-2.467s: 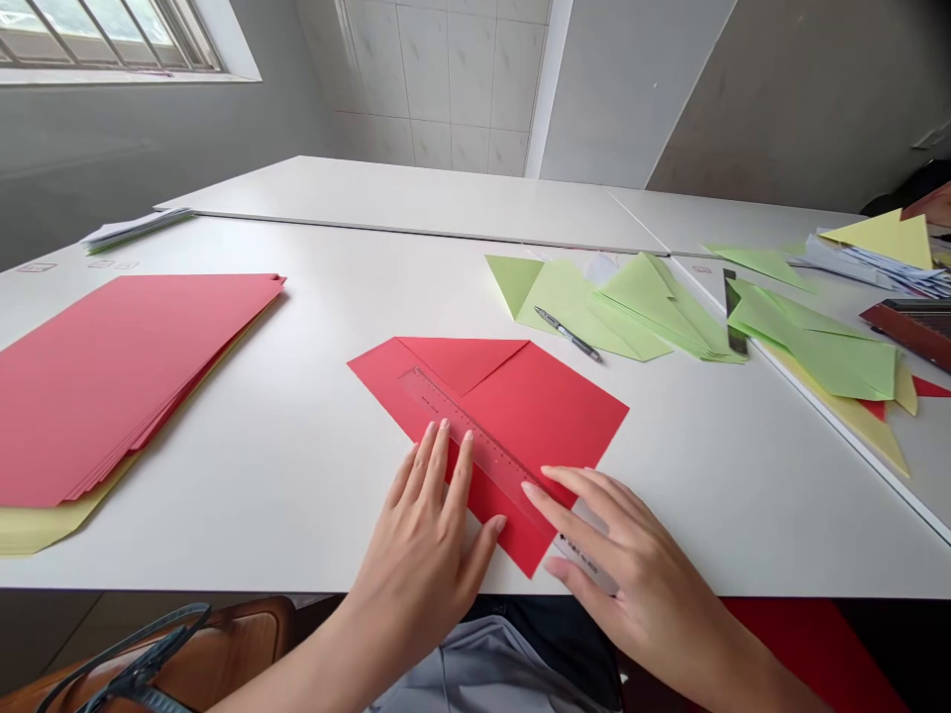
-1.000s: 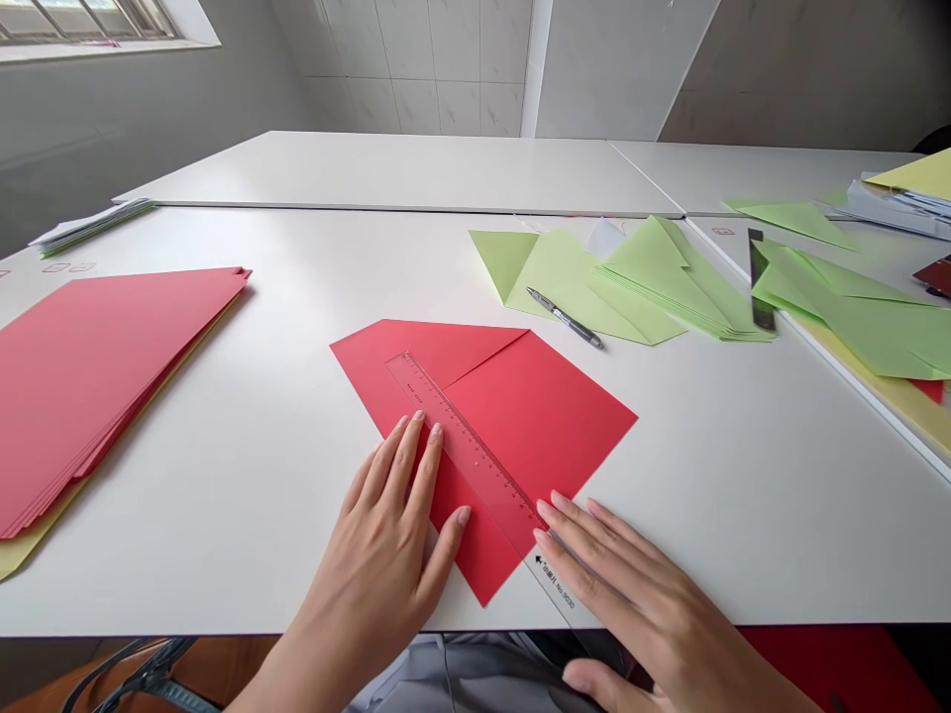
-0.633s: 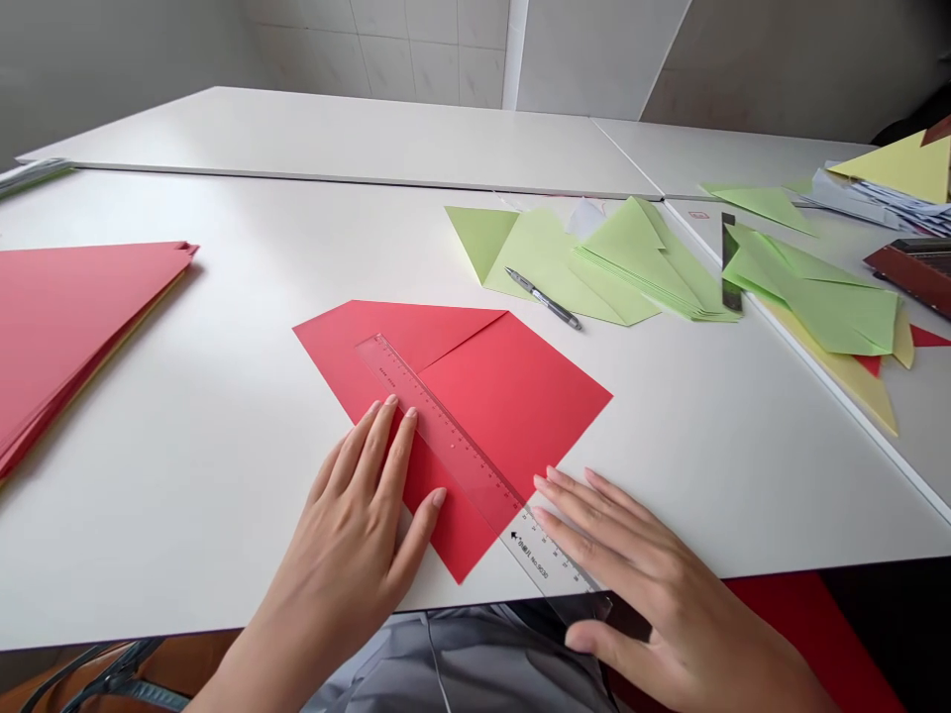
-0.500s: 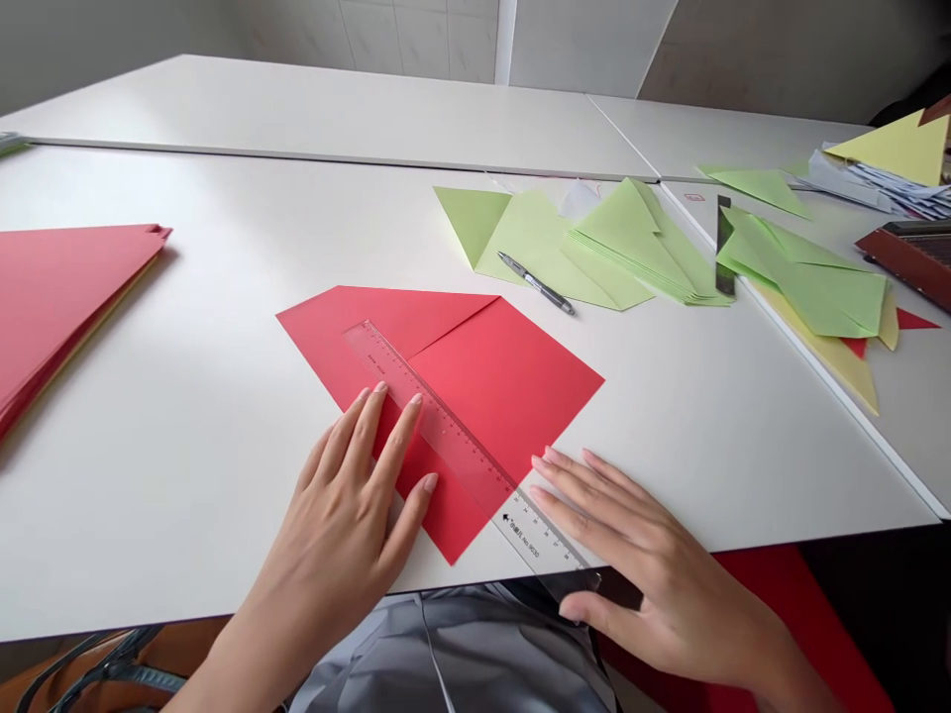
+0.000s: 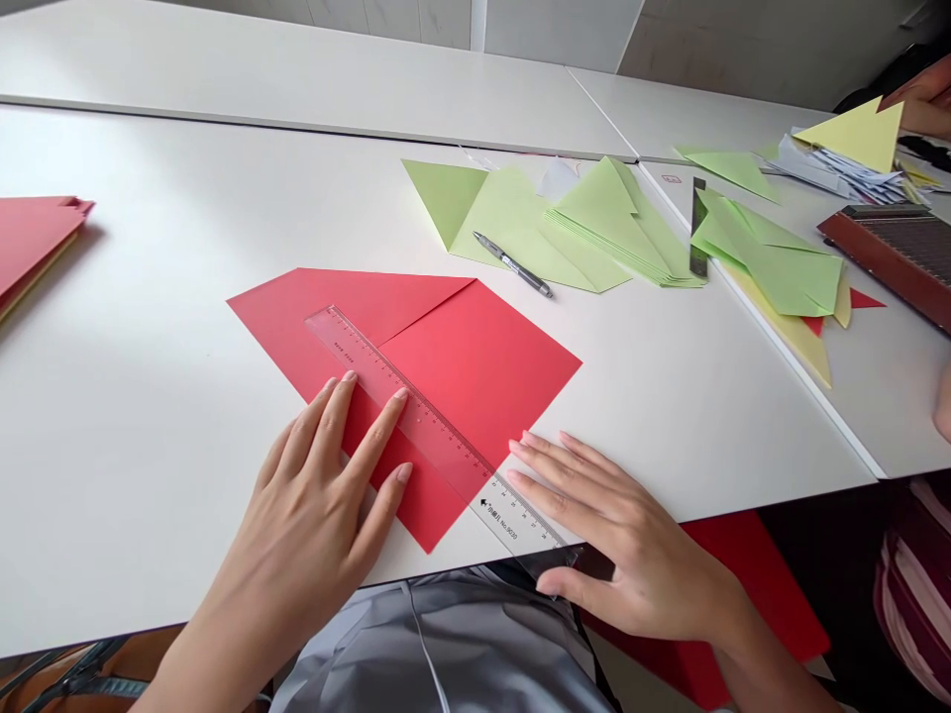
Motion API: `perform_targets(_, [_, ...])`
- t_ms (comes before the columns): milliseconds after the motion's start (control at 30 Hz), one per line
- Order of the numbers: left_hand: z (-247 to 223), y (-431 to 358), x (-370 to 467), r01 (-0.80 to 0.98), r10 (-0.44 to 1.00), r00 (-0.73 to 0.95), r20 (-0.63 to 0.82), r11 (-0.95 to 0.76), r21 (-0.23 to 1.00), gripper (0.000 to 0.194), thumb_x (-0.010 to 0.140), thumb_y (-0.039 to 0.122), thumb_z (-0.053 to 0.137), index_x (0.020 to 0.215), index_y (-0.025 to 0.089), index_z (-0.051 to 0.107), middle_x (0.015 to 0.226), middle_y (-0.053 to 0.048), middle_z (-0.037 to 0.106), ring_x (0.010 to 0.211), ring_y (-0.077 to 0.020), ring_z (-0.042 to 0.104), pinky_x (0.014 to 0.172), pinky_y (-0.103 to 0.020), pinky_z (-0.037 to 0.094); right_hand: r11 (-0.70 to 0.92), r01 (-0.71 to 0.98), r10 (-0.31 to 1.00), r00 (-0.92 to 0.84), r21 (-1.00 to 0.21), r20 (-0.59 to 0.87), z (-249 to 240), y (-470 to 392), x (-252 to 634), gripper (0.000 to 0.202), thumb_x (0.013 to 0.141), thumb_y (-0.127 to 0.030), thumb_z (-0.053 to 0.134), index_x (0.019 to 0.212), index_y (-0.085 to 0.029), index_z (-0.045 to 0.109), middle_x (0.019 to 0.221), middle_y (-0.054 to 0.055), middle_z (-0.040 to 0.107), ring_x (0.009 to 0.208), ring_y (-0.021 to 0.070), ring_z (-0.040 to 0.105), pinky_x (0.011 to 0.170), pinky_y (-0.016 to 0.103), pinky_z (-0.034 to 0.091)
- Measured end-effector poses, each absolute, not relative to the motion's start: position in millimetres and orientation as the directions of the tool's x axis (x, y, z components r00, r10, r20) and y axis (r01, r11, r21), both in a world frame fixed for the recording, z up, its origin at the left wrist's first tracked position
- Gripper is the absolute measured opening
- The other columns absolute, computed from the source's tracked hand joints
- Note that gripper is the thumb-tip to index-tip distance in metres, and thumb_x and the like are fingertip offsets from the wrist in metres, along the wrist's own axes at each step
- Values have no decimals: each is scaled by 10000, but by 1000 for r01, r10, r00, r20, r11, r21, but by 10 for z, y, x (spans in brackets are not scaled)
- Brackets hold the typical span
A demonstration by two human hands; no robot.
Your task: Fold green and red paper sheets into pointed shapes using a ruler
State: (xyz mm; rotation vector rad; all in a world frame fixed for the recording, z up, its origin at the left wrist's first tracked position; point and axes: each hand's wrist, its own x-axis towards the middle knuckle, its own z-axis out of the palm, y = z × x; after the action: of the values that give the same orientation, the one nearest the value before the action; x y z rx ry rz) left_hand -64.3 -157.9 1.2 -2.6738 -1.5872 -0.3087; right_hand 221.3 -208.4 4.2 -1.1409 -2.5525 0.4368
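A folded sheet of red paper (image 5: 512,366) lies on the white table near its front edge. Slanting across it is a clear plastic ruler (image 5: 438,436), whose near end sticks out past the table edge. My left hand (image 5: 319,475) rests with fingers spread, index and middle fingertips on the ruler and the palm over the paper's left side. My right hand (image 5: 616,525) is stretched out flat beside the ruler's near end. Its fingertips are close to the paper's right edge, and the thumb is by the ruler's end.
Folded green papers (image 5: 624,218) lie behind, with a pen (image 5: 512,264) on one. Stacked red paper (image 5: 37,238) sits at left. To the right are more green pieces (image 5: 773,253), a paper trimmer (image 5: 892,248) and a yellow piece (image 5: 854,134). Part of another person shows at the right edge.
The view has swung to the right, so the table things appear further left. Part of another person now shows at right. My hands, the ruler and the red paper keep their arrangement.
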Motion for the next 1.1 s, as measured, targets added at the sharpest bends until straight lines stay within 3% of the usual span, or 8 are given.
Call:
perform_targets(500, [27,-1573,-637,873,870,451,202,-477,106,586,1008,458,213,1569,333,99,1585,-35,307,1470,-314,265,1142,-567,340,637,666,757,-636,-388,151,47,-2102,2201,644,971,-446,531,1501,-114,378,1595,82,322,1508,231,211,1245,445,218])
perform_targets(633, [28,-1564,-645,866,862,462,210,-489,101,587,1008,444,237,1568,348,90,1560,-27,360,1475,-305,258,1128,-563,365,636,649,766,-598,-417,237,147,-2019,2251,608,963,-464,545,1457,-123,448,1493,107,488,1416,242,409,1186,422,354])
perform_targets(733, [-11,-1559,-662,856,833,482,270,-514,56,573,1007,408,252,1566,332,149,1549,-51,377,1473,-313,263,1113,-566,378,532,731,839,-384,-428,386,296,-1704,2357,365,996,-308,502,1326,-179,589,1186,83,711,1114,216,653,985,374,526])
perform_targets(767, [-25,-1559,-667,853,828,487,280,-519,50,573,1006,400,252,1566,321,157,1547,-60,380,1474,-316,261,1112,-567,379,477,781,852,-297,-403,432,344,-1544,2394,318,999,-276,481,1260,-189,639,1055,74,740,977,211,688,874,358,559])
perform_targets(900, [-66,-1572,-675,854,819,486,305,-520,34,569,1005,380,257,1563,294,193,1543,-81,383,1476,-323,254,1110,-567,386,250,949,912,-165,-190,376,417,-796,2428,321,968,-268,462,1179,-177,686,975,98,693,785,227,654,649,339,499])
perform_targets(1000, [-75,-1595,-668,865,817,476,327,-502,-4,575,1003,383,303,1558,256,223,1557,-137,342,1466,-339,271,1091,-552,414,237,971,929,-218,-29,300,329,-348,2296,414,962,-289,472,1328,-128,580,1100,156,629,898,267,622,650,334,458])
perform_targets(1100, [-66,-1624,-657,874,817,469,335,-483,-47,588,1001,408,336,1553,228,243,1565,-195,295,1448,-357,306,1055,-529,460,252,967,938,-254,39,235,210,-101,2154,493,972,-302,447,1442,-156,463,1092,152,599,900,267,600,636,316,419])
